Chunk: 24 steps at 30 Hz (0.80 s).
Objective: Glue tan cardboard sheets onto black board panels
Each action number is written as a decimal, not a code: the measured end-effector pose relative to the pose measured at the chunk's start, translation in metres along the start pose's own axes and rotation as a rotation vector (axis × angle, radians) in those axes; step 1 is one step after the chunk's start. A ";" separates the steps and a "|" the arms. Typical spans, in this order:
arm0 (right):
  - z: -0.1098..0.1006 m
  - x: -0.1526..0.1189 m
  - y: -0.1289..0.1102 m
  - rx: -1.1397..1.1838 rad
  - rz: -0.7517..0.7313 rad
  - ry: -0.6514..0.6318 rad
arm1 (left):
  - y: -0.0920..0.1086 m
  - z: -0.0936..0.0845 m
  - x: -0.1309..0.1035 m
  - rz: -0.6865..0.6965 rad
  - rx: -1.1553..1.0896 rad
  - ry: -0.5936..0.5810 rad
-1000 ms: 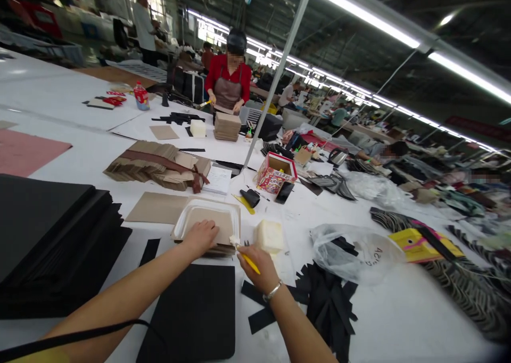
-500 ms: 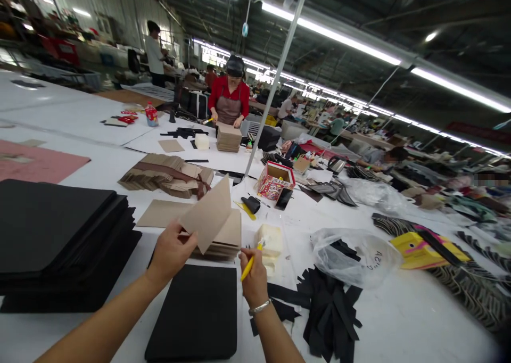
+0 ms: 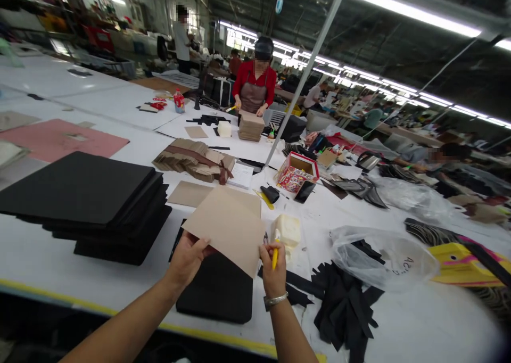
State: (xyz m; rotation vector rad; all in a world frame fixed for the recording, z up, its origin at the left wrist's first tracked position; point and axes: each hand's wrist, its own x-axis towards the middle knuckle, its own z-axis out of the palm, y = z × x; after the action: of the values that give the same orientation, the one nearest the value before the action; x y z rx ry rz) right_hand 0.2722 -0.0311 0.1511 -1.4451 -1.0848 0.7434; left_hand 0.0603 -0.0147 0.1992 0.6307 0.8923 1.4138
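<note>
My left hand (image 3: 187,259) is closed on the left edge of a tan cardboard sheet (image 3: 227,227), thumb on top. The sheet hangs tilted over a black board (image 3: 215,296) on the table, covering its far part. In my right hand (image 3: 273,272) is a yellow-handled brush (image 3: 275,252), tip upward, close to the sheet's right edge. Whether those fingers also touch the sheet I cannot tell. Just beyond stands a cream-white block-like container (image 3: 288,229). More tan cardboard (image 3: 249,198) lies behind the held sheet, partly hidden by it.
A tall stack of black boards (image 3: 88,187) stands at left. Fanned cardboard pieces (image 3: 187,158), a red patterned box (image 3: 297,171) and a phone (image 3: 304,191) lie farther back. Black strips (image 3: 343,304) and a clear plastic bag (image 3: 379,256) are at right. A co-worker (image 3: 255,83) stands across the table.
The cardboard sheet has swung down from a steep tilt to a flatter position above the black board. My view has shifted, showing the table's near edge.
</note>
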 end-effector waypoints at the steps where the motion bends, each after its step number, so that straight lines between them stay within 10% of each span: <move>1: -0.005 -0.002 0.002 0.028 0.027 -0.026 | 0.000 -0.005 0.000 -0.004 -0.012 0.027; 6: -0.035 -0.020 0.025 0.007 0.131 -0.174 | -0.025 -0.052 0.000 -0.119 0.243 0.233; 13: -0.045 -0.054 0.081 -0.366 0.095 -0.218 | -0.079 -0.116 -0.021 -0.263 0.748 0.174; 24: -0.022 -0.051 0.110 -0.595 0.045 -0.230 | -0.097 -0.133 -0.009 -0.328 0.889 0.224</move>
State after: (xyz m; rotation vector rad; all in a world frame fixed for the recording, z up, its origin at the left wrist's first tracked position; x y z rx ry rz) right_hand 0.2957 -0.0816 0.0413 -1.9185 -1.5419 0.6571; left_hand 0.0045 -0.0501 0.0480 0.9301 1.7426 0.7511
